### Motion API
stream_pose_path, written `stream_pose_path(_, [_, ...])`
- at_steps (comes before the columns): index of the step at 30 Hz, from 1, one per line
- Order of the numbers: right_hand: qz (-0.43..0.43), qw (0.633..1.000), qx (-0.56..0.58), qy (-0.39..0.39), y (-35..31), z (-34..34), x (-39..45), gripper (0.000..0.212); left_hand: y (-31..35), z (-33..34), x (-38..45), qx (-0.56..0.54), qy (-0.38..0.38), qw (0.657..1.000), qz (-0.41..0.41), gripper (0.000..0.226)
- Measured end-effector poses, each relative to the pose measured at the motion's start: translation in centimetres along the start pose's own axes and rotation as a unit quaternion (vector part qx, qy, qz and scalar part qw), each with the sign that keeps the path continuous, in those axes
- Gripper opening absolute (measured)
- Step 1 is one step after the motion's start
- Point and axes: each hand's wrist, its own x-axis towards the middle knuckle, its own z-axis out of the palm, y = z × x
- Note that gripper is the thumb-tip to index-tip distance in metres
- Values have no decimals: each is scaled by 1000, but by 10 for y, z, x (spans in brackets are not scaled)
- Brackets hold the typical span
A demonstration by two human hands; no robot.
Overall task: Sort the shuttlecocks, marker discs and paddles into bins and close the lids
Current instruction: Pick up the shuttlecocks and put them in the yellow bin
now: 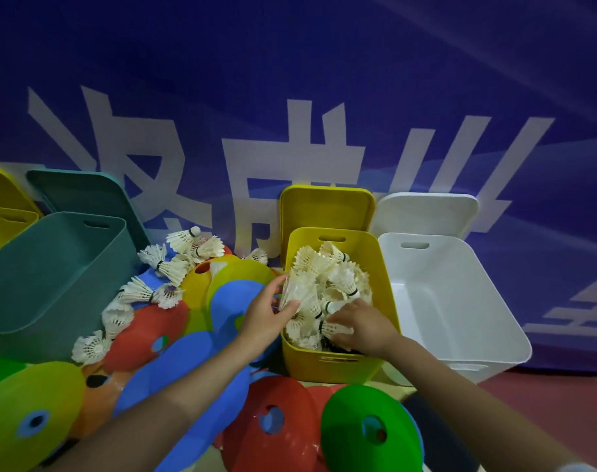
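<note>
**Shuttlecocks going into yellow bin**

Blue banner wall (324, 80) behind, bins on floor w/ lids propped open for loading. Left hand (268, 313) pinches a shuttlecock (295, 291) over the yellow bin (385, 291), feathers up, cork end down, axis near upright. Right hand (360, 327) lies on the pile inside, fingers curled round one lying sideways, cork left.

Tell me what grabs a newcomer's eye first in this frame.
Both hands meet over the yellow bin at centre, heaped with white shuttlecocks: the left hand grips one shuttlecock at its rim, the right hand rests on the pile. Bright marker discs sprawl across the floor in front, beside an empty white bin.
</note>
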Motion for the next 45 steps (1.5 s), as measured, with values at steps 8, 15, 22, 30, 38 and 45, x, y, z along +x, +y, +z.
stream_pose_path(8, [179, 934, 105, 291, 42, -19, 5, 43, 21, 21, 23, 73, -4, 997, 20, 62])
stream_pose_path(15, [295, 880, 317, 194, 64, -2, 12, 44, 28, 57, 56, 193, -100, 975, 56, 64])
stream_pose_path(22, [299, 844, 384, 226, 69, 4, 10, 42, 17, 73, 84, 425, -195, 873, 139, 64])
stream_pose_path(30, [307, 818, 413, 258, 70, 8, 11, 36, 14, 90, 87, 510, -275, 802, 148, 62])
stream_pose_path(38, [321, 871, 244, 280, 56, -5, 5, 39, 24, 67, 80, 344, -223, 900, 147, 61])
stream_pose_path(45, [169, 893, 241, 341, -8, -30, 21, 30, 5, -17, 71, 170, -30, 977, 129, 34])
